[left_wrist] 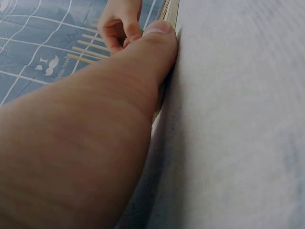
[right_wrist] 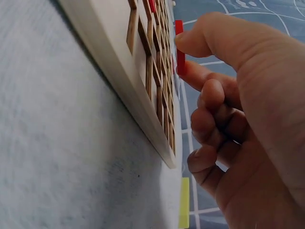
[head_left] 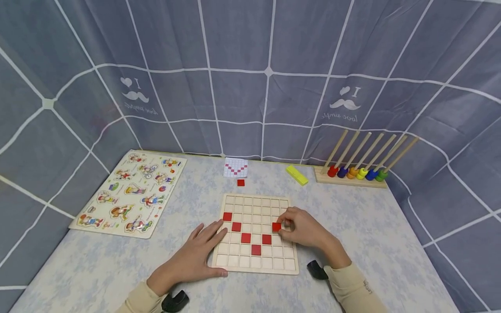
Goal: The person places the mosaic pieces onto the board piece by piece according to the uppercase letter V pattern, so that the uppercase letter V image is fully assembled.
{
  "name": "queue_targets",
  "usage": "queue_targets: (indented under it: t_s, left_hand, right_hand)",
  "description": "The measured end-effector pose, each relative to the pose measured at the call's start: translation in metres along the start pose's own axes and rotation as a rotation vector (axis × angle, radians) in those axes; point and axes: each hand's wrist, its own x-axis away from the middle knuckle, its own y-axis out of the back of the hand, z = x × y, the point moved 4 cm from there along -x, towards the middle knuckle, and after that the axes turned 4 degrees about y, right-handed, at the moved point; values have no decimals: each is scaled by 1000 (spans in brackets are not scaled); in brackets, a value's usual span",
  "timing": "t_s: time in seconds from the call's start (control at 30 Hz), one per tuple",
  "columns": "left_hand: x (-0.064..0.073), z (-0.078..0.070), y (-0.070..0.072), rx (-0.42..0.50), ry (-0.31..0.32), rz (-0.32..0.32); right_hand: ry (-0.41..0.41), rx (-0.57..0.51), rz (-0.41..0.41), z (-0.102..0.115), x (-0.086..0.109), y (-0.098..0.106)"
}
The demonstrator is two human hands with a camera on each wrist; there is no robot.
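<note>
A wooden grid board [head_left: 256, 264] lies on the table with several red square tiles [head_left: 245, 238] in its cells, forming a slanting pattern. Between the thumb and index finger of my right hand [head_left: 303, 227] is another red tile [right_wrist: 180, 47]; the right wrist view shows it held just off the board's face. My left hand [head_left: 197, 252] rests at the board's left edge, its fingers extended and the thumb near the lower left corner. Beyond the board lie a single red tile [head_left: 240, 183] and a small pattern card [head_left: 235, 168] with a red V.
At the left lies a picture puzzle board [head_left: 156, 217] with figures. A yellow block [head_left: 297, 175] is at the back, beside a wooden peg stand [head_left: 352, 180] with coloured rings. A grey curtain [head_left: 242, 95] hangs behind the table. Black wrist straps [head_left: 317, 270] show by both wrists.
</note>
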Motion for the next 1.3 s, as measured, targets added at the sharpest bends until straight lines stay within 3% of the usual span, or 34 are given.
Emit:
queue_targets:
  t_s: [0.23, 0.6, 0.97, 1.3]
  left_hand:
    - [0, 0, 0, 16, 33, 44]
    - [1, 0, 0, -5, -9, -24]
    - [1, 0, 0, 6, 24, 31]
    - [1, -1, -1, -8, 6, 1]
  right_hand:
    - [23, 47, 26, 3, 1, -5]
    - [-36, 86, 60, 7, 1, -6]
    - [-42, 142, 47, 12, 3, -7]
    - [-47, 224, 35, 19, 2, -4]
